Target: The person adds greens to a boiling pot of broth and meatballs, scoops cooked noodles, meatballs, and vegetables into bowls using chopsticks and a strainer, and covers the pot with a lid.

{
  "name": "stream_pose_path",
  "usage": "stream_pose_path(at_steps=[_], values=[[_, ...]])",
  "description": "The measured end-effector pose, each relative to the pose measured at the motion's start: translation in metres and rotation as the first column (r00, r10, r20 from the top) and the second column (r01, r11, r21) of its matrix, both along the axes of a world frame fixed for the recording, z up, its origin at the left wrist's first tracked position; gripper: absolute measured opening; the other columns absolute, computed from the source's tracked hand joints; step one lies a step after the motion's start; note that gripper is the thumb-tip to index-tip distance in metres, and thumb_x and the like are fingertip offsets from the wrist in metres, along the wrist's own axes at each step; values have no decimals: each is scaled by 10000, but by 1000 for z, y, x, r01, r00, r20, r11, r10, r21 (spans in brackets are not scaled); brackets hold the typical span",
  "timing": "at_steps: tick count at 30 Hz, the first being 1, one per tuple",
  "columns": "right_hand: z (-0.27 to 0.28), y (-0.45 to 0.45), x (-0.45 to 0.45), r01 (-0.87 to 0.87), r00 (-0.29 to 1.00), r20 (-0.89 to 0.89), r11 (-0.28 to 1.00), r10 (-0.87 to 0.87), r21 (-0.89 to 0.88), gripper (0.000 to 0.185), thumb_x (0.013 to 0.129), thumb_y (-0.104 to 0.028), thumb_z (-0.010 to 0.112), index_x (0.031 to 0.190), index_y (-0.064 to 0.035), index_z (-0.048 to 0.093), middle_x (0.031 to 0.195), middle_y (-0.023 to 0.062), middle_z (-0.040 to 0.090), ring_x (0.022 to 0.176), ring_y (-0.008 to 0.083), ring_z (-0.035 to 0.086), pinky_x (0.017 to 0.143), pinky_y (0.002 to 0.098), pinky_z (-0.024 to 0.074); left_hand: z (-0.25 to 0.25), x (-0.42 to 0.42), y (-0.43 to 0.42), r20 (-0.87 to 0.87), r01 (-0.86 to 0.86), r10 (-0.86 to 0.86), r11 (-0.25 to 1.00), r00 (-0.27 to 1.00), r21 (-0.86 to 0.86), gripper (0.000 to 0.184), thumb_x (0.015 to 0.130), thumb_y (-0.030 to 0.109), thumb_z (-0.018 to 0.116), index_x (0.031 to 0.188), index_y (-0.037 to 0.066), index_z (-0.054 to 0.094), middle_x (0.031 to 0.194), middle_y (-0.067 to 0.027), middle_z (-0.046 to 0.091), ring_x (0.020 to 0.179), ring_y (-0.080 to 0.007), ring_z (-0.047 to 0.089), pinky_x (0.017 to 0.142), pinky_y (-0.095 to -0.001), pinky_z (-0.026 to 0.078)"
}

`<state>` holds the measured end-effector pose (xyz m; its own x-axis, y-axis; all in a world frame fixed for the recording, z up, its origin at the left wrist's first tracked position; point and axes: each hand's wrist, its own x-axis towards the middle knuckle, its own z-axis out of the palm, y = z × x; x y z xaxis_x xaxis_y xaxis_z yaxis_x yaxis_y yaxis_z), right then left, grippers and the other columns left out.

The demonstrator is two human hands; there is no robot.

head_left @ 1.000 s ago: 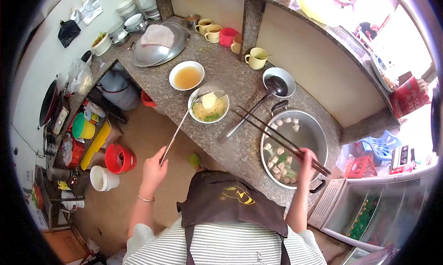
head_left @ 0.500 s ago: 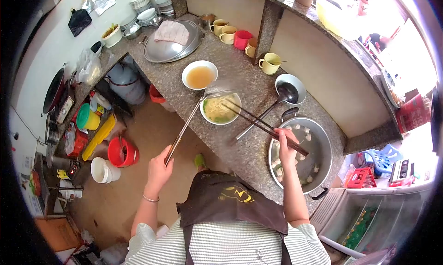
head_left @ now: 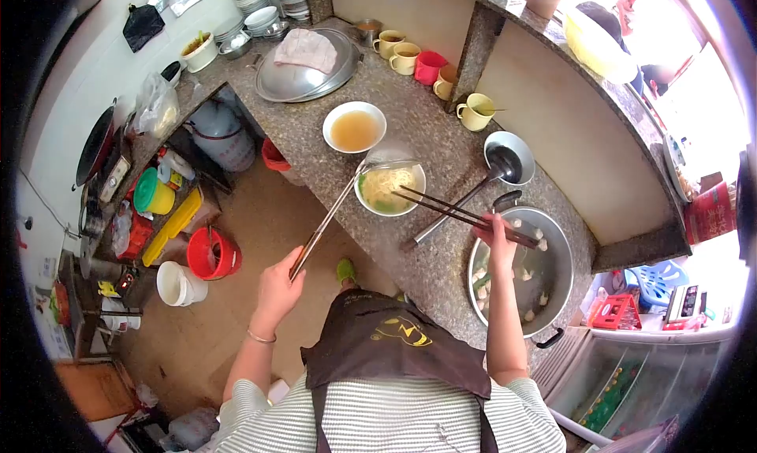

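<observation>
My left hand (head_left: 278,289) is closed round the long handle of a strainer (head_left: 388,158). The strainer's wire head is above the far rim of a white noodle bowl (head_left: 389,205), which holds pale noodles (head_left: 388,180), broth and some greens. Long dark chopsticks (head_left: 449,208) are gripped in my right hand (head_left: 498,242), their tips at the noodles. Beneath that hand is a large metal pot (head_left: 569,287) of liquid with several whitish dumpling-like pieces. A second white bowl (head_left: 330,122) of brown broth stands behind the noodle bowl.
A ladle (head_left: 453,209) rests with its head in a metal bowl (head_left: 520,147). Several mugs (head_left: 404,57) line the counter's back wall. A large lid (head_left: 335,70) with a cloth (head_left: 305,49) lies farther left. Buckets (head_left: 214,256) stand on the floor; a glass-topped freezer (head_left: 631,386) is at right.
The view has shifted, so the counter items appear farther right. The chopstick tips are slightly nearer me within the noodle bowl. Both hands keep their holds.
</observation>
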<state>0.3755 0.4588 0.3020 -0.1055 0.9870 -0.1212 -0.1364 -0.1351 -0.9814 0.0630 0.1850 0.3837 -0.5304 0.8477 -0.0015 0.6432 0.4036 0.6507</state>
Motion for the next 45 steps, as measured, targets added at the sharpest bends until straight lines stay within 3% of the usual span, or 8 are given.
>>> stream_pose_path(at_steps=[7,17,27,30,32,35,40,45], values=[[-4,-15,6,70,995,-59,990,-78,-122,413,900,-357,493,954,42,588,848,120,615,698,188,625,642,288,527,3,-3,7,-15,16,-17,999,1000,-52,402,739,87,584,1139,65,552,808,-180,614,718,-328,608,632,-375,477],[52,-20,21,136,988,57,988,-140,70,412,917,-347,457,868,36,600,804,124,625,672,186,630,628,293,538,2,-2,15,-1,38,-38,999,999,-14,411,731,70,594,1138,53,546,870,-188,615,763,-329,611,661,-359,484],[21,-14,15,28,999,38,988,-34,149,360,926,-298,458,930,35,595,907,119,612,773,171,614,707,304,532,5,6,11,21,33,-31,996,999,-78,415,732,76,596,1144,57,547,771,-177,605,674,-310,597,615,-352,463],[40,-29,49,112,987,97,980,-129,165,335,917,-277,480,919,31,612,867,101,625,726,160,606,682,284,515,-3,7,9,-13,44,-45,998,999,-48,437,730,73,598,1162,56,539,783,-189,602,653,-288,595,603,-344,459],[55,-48,86,233,968,65,964,-243,126,346,922,-283,468,905,29,617,865,102,622,732,162,604,686,275,504,-21,1,2,-14,50,-48,989,999,139,456,741,44,594,1191,62,526,712,-122,589,571,-188,541,554,-294,429],[65,-80,140,409,901,86,898,-425,161,356,930,-275,444,875,35,610,822,82,604,717,160,589,676,277,501,-14,8,4,131,33,-44,995,990,89,458,759,9,580,1210,46,510,690,-12,497,568,-96,414,524,-234,368],[40,-126,134,-113,752,569,785,-334,609,86,807,-60,571,857,-22,630,806,87,597,765,198,564,715,290,453,-19,19,24,304,106,-130,990,944,93,438,793,10,564,1224,10,492,679,41,458,511,-37,364,461,-187,331],[-36,-126,62,-368,684,683,930,255,22,354,767,-74,561,1115,-137,569,1069,102,516,958,264,522,835,332,443,-18,72,70,743,209,-203,974,637,87,340,867,109,515,1198,38,479,656,11,505,388,-33,418,334,-176,323]])
